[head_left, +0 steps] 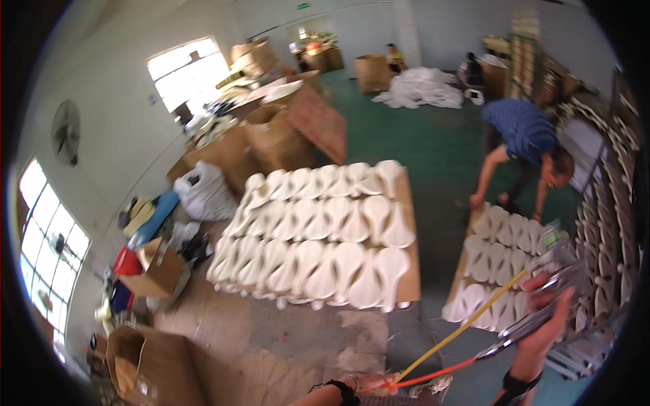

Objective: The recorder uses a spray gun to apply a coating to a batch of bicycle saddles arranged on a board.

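My right hand [545, 311], at the lower right, is wrapped round a blurred silver metal tool [518, 329] that looks like a spray gun. A yellow hose [460, 328] and an orange-red hose [437, 372] run between the tool and my left hand [371, 384]. At the bottom centre, my left hand is closed round the hoses where they meet; its fingers are partly blurred. Beyond my hands, pale paddle-shaped pieces [336, 269] lie in three rows on a brown board [408, 237]. More paddle-shaped pieces [497, 260] cover a second board, just past my right hand.
A co-worker in a blue shirt [521, 128] bends over the second board, hands at its far end. Racks of similar pieces [606, 223] stand at the right. Cardboard boxes [159, 358], a white bag [203, 189] and clutter line the left. A white pile [423, 88] lies far back.
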{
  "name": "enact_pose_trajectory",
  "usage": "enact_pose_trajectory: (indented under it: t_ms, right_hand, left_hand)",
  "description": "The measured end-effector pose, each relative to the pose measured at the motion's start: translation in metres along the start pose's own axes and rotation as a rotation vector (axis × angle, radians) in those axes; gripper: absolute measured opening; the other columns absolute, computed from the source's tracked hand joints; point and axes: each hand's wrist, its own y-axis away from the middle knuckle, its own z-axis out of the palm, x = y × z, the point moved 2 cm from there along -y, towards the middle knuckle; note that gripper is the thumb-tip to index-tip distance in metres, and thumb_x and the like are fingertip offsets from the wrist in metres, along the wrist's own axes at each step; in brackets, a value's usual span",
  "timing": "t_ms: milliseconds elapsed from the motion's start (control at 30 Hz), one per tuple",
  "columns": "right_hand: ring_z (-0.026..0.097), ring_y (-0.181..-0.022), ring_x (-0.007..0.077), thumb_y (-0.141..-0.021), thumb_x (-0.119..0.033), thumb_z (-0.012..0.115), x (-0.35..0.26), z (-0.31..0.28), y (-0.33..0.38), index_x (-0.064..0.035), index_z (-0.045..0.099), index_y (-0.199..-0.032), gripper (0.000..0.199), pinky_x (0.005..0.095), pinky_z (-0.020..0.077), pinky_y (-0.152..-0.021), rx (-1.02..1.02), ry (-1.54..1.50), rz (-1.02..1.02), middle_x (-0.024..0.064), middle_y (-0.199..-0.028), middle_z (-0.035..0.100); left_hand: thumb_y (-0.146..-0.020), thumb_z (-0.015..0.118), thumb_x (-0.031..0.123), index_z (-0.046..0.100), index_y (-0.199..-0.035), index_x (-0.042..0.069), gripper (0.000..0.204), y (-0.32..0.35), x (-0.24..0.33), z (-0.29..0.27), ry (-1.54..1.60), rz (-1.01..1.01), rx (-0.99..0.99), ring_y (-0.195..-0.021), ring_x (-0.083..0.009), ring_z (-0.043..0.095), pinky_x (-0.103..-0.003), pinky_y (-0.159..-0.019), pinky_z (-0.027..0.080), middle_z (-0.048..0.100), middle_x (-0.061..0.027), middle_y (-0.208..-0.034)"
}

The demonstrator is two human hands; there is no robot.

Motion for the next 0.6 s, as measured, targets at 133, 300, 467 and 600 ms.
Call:
enact_pose_trajectory:
  t_ms: [133,300,467,600]
  right_hand:
    - [0.059,-0.093,0.0183,-0.096,-0.041,0.039,-0.018,0.136,0.031,0.0071,0.052,-0.112,0.052,0.0327,0.0431,-0.093,-0.171,-0.163,-0.146,0.012,-0.098,0.06]
    - [0.059,-0.093,0.0183,-0.095,-0.037,0.042,0.024,0.295,0.085,0.0023,0.054,-0.106,0.043,0.0331,0.0434,-0.09,-0.676,-0.099,0.058,0.0114,-0.095,0.061]
    - [0.063,-0.075,0.019,-0.091,-0.03,0.053,0.135,0.388,0.146,-0.0007,0.055,-0.103,0.032,0.0329,0.0504,-0.07,-0.747,0.14,0.235,0.0104,-0.086,0.063]
    - [0.062,-0.075,0.0152,-0.09,-0.026,0.057,0.226,0.432,0.193,-0.0033,0.062,-0.091,0.023,0.0319,0.0498,-0.074,-0.995,0.364,0.516,0.0052,-0.079,0.064]
  left_hand:
    - [-0.087,0.029,0.067,0.064,-0.101,0.008,0.07,0.192,-0.08,-0.02,0.201,-0.385,0.405,-0.108,-0.0219,0.051,-0.034,-0.1,0.031,0.061,-0.0104,-0.106]
    - [-0.087,0.032,0.063,0.068,-0.076,0.005,0.069,0.435,-0.137,0.024,0.015,-0.616,1.132,-0.075,-0.0295,0.063,-0.039,-0.076,0.045,0.065,-0.014,-0.07]
    - [-0.086,0.043,0.052,0.067,-0.072,0.002,0.057,0.531,-0.086,0.058,0.309,-0.771,1.63,-0.068,-0.0303,0.064,-0.04,-0.065,0.047,0.064,-0.0176,-0.068]
    - [-0.086,0.057,0.038,0.065,-0.078,0.001,0.039,0.563,-0.096,0.046,0.528,-0.683,1.678,-0.067,-0.0189,0.058,-0.034,-0.06,0.046,0.063,-0.0087,-0.068]
